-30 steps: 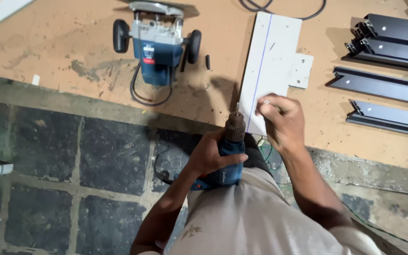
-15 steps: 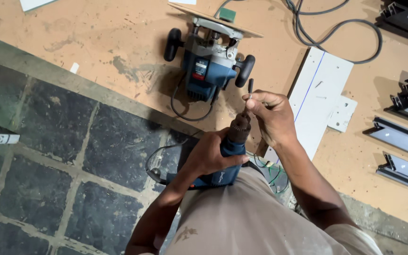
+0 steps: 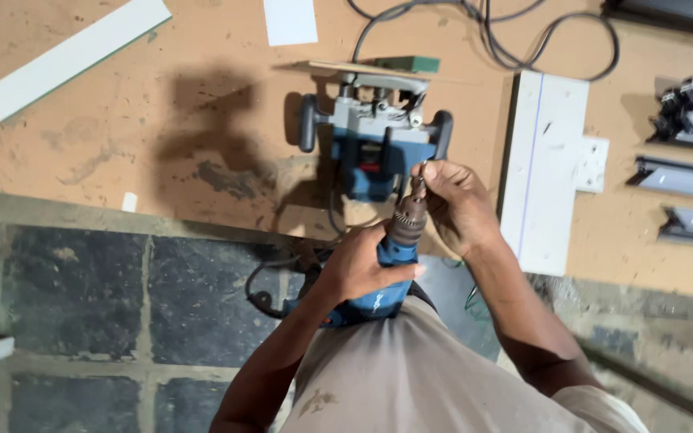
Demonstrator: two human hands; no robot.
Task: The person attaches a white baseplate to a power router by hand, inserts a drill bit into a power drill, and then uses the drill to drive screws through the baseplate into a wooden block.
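My left hand grips the body of a blue power drill, held upright against my chest. Its grey chuck points up toward the workbench. My right hand pinches a thin drill bit at the tip of the chuck, fingers curled around it. Just beyond the drill, a blue and grey router rests on the brown board bench.
A white board piece with a pencil line lies right of my right hand. Dark metal brackets sit at the far right, black cables at the top, a white strip top left. Dark stone floor tiles lie below.
My view has shifted right and down, so the router and white board slid left in the frame. My right hand left the white board and came to the drill bit at the chuck.
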